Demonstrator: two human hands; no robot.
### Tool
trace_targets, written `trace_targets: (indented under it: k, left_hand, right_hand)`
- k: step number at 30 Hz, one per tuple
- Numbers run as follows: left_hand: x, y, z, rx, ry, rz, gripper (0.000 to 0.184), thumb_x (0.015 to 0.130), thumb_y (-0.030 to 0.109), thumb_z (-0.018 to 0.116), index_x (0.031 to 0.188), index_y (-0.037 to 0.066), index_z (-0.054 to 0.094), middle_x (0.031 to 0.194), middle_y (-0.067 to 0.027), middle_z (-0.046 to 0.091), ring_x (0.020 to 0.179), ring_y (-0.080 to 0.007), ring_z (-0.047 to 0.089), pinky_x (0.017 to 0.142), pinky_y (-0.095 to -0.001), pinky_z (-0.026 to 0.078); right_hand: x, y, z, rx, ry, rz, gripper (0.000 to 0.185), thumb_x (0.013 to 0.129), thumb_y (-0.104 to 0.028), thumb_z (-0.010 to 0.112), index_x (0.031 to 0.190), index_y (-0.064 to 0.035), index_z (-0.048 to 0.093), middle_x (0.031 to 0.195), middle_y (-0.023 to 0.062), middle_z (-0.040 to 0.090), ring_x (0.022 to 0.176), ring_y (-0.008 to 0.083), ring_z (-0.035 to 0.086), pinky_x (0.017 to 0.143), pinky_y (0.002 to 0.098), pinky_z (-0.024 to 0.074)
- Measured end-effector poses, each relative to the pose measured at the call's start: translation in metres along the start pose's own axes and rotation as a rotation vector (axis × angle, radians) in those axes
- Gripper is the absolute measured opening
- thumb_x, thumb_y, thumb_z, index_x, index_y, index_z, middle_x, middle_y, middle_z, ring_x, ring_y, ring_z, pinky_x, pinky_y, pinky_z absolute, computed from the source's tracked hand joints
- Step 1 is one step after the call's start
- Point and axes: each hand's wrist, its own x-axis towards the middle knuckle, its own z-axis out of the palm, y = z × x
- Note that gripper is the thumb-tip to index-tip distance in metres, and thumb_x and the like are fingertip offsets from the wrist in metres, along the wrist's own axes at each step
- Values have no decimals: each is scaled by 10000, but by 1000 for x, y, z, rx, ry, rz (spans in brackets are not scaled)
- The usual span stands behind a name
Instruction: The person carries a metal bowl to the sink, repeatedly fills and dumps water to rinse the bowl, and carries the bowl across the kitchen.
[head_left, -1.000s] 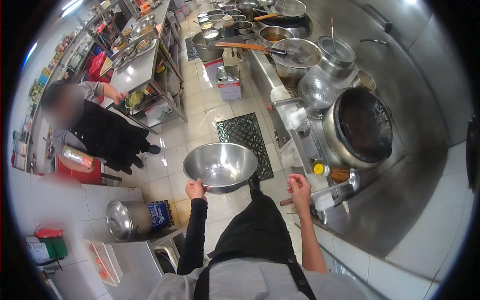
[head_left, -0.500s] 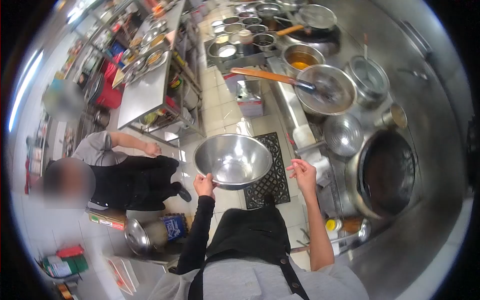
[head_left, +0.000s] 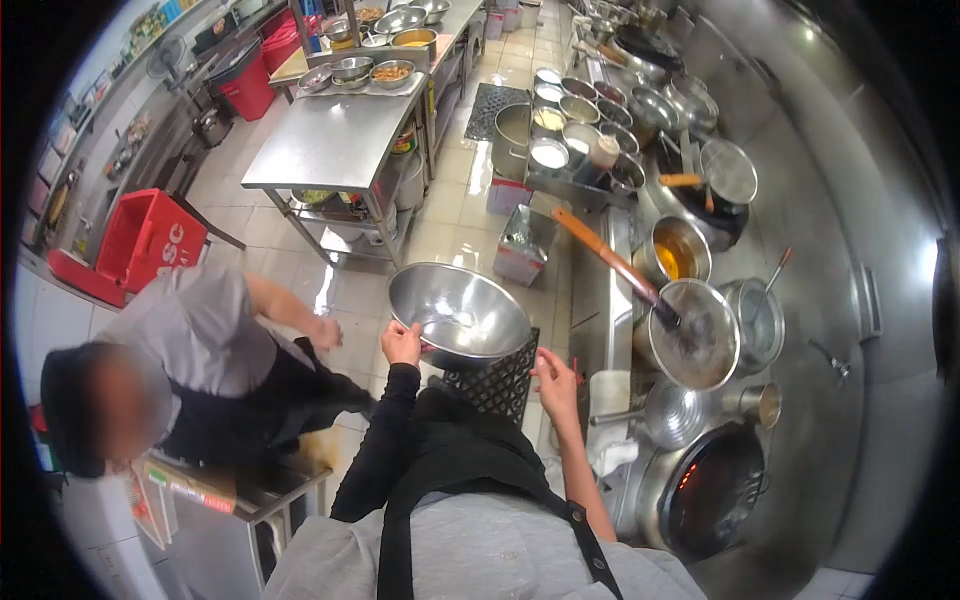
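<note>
A large stainless steel mixing bowl (head_left: 470, 320) is held out in front of my apron, its shiny bare inside facing up. My left hand (head_left: 402, 344) grips its near left rim, thumb over the edge. Just off the bowl's right side, my right hand (head_left: 556, 386) is raised with its fingers apart and nothing in it. Below the bowl, part of a black patterned floor mat (head_left: 512, 392) shows.
A co-worker (head_left: 215, 350) stands close on my left. On the right, the stove line carries a wok (head_left: 715, 490), a strainer (head_left: 680, 415), a long-handled pan (head_left: 700, 340) and a pot of orange liquid (head_left: 680, 250). A steel table (head_left: 320, 150) stands ahead left.
My view has shifted, showing more of the kitchen ahead. My right hand has come closer to the bowl's right side. The co-worker appears nearer. The bowl stays in my left hand.
</note>
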Motion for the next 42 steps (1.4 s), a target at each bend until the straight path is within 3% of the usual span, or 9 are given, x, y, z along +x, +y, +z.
trace_targets:
  k: [3,10,20,21,23,27,31,37,42]
  left_hand:
    - [38,11,9,8,39,13,226,765,-20,598,727,48,386,629,-80,513,466,-197,579,413,-369,563]
    - [107,1,-7,43,160,171,210,762,-12,601,737,51,401,615,-66,473,454,-189,537,391,-391,544]
    - [117,38,-43,-172,493,-62,142,818,-19,540,955,-57,541,782,-119,591,506,-190,583,422,-338,548]
    - [112,47,-36,-188,518,26,152,814,-18,555,965,-34,558,736,-86,593,496,-173,573,416,-322,528]
    - [108,40,-41,1,592,-2,137,817,54,626,854,47,494,668,-52,542,499,-152,554,432,-312,519]
    - [115,-16,-60,269,925,128,154,798,11,610,750,14,464,633,-100,566,467,-198,606,412,-343,540]
    - [66,55,-12,-245,995,60,207,765,19,626,698,15,431,612,-97,558,491,-177,586,435,-346,517]
    - [19,32,-11,-351,1167,118,163,792,-25,597,721,25,459,630,-63,544,462,-158,573,406,-303,510]
    - [-23,41,-18,-451,1235,140,217,781,-30,610,692,27,420,617,-58,528,456,-153,570,386,-311,504]
  right_hand:
    - [29,-30,25,9,-79,-8,342,970,-254,573,1258,-72,605,904,55,675,798,103,648,579,246,505]
    - [114,-100,82,-107,-299,-113,362,976,-188,542,1295,-19,555,1208,59,642,859,118,648,660,253,517]
    - [232,-141,179,-57,-771,-82,336,959,-116,523,1246,56,555,1119,116,697,755,133,649,719,272,512]
    - [251,-128,190,-124,-836,-130,326,983,-176,526,1252,3,568,1113,46,692,776,103,640,647,244,501]
    - [269,-160,203,-171,-948,-62,293,993,-217,519,1211,-35,592,1094,34,684,801,111,646,652,257,510]
    - [309,-179,230,-118,-1033,30,311,974,-179,530,1240,-23,567,1129,96,674,856,164,664,704,276,497]
    - [347,-161,251,-191,-1096,159,303,951,-171,555,1210,-16,577,1118,102,677,812,173,654,693,274,479]
    - [344,-133,292,-347,-1233,276,362,919,-196,606,1237,-34,545,1146,90,614,936,204,599,733,370,499]
    - [300,-96,324,-541,-1276,476,430,887,-233,634,1243,-25,511,1335,146,443,1128,340,477,802,507,480]
